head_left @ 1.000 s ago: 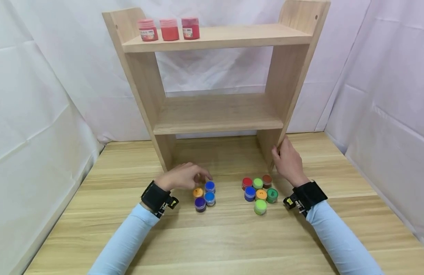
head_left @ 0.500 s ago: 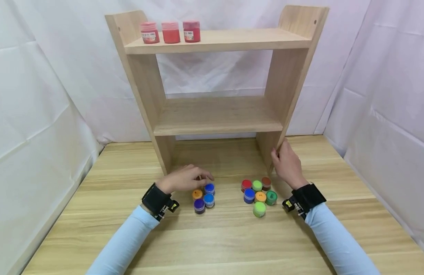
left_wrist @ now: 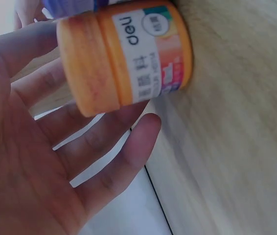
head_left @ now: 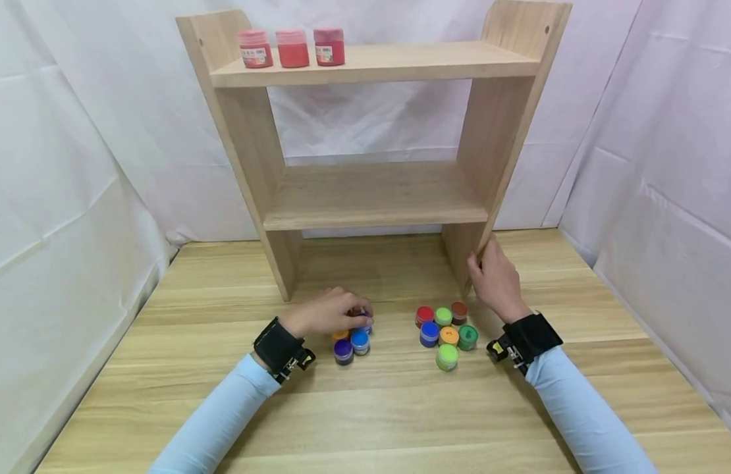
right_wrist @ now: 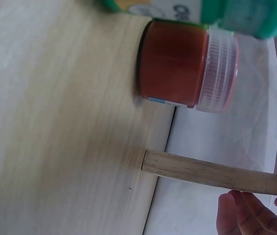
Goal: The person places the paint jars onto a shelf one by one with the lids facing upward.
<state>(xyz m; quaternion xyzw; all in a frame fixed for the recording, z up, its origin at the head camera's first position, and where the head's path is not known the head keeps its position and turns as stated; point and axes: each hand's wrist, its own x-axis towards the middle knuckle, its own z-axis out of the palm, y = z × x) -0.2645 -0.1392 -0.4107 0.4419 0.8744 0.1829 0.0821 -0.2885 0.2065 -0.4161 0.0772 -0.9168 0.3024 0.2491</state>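
Note:
In the head view my left hand (head_left: pixel 326 312) reaches over the left group of small paint jars. Thumb and fingers pinch the rear blue paint jar (head_left: pixel 364 328), covering most of its lid. Beneath the palm sits an orange jar (left_wrist: pixel 150 54), its label facing the left wrist camera and the fingers spread behind it. A lighter blue jar (head_left: pixel 360 342) and a dark purple jar (head_left: pixel 344 351) stand just in front. My right hand (head_left: pixel 497 280) grips the lower front edge of the wooden shelf's right side panel (right_wrist: pixel 212 171), thumb inside and fingers outside.
Three pinkish-red jars (head_left: pixel 293 49) stand at the left of the top shelf board (head_left: pixel 425 62). A second group of jars, including a brown one (right_wrist: pixel 175 63) and a dark green one (head_left: pixel 468 337), sits right of centre on the table. White cloth (head_left: pixel 75 131) surrounds the table.
My left hand has moved slightly right, and its thumb and fingers have come together round the rear blue jar. The right hand keeps its grip on the shelf panel.

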